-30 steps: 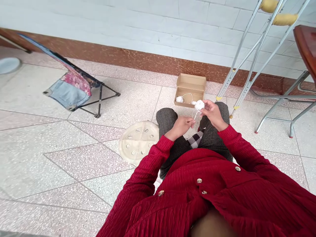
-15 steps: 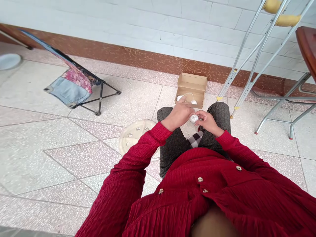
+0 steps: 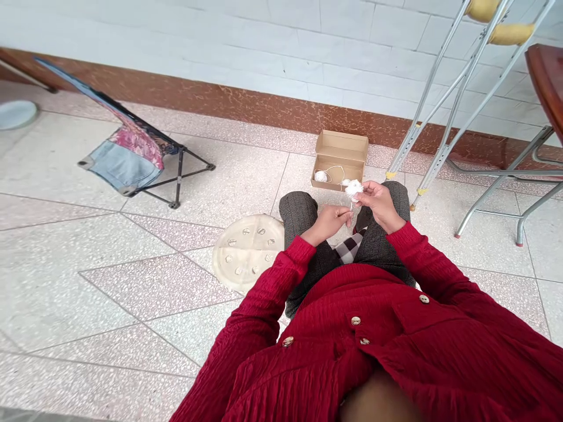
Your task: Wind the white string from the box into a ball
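A small ball of white yarn (image 3: 353,190) is pinched in the fingers of my right hand (image 3: 379,202), held up above my right knee. My left hand (image 3: 329,223), lower and to the left, is closed on a strand of yarn (image 3: 351,206) that hangs down from the ball. Just beyond my hands stands an open cardboard box (image 3: 328,184) on the floor, its lid tipped back. Inside it lies another white yarn ball (image 3: 321,176) with a loose strand curving across. More white yarn at the box's right side is partly covered by the ball I hold.
A round cream stool top or lid (image 3: 246,249) with holes is left of my legs. A folding chair (image 3: 132,158) stands further left. Metal crutches (image 3: 453,126) lean on the wall at right, beside a metal-legged chair (image 3: 492,199). A pale basin (image 3: 17,114) sits far left.
My left hand has come down and toward me from above the ball. My right hand has raised the yarn ball slightly away from me, and a short strand now stretches between the hands.
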`<state>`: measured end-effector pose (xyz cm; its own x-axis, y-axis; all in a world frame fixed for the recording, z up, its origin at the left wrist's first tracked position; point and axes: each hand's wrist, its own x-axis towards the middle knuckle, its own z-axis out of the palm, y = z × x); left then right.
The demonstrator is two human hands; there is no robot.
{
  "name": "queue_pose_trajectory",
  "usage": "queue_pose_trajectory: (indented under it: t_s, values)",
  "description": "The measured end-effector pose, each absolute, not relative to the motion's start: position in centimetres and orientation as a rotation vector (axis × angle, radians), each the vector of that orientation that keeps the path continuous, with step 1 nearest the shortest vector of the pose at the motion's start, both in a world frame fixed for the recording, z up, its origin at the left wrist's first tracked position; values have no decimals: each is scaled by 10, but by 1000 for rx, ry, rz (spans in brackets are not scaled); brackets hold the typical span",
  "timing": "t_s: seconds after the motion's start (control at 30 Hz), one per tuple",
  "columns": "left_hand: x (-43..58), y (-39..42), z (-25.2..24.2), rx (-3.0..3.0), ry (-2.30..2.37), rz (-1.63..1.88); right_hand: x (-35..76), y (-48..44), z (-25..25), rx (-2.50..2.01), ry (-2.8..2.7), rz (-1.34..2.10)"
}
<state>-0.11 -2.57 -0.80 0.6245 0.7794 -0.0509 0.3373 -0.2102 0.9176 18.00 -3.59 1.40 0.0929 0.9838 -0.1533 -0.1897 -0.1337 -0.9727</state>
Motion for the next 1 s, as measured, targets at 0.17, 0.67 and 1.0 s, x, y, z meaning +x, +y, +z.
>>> queue_pose_trajectory:
  t_s: [0.17, 0.67, 1.0]
  values:
    - [-16, -34, 11, 1938, 886, 469, 193, -21, -10, -1445, -1128, 968]
    - [-15, 11, 27, 1985, 856, 711, 183, -60, 7, -1109, -1171, 1748]
    - [1, -10, -6, 1663, 984, 643, 180, -55, 26, -1100, -888, 1582]
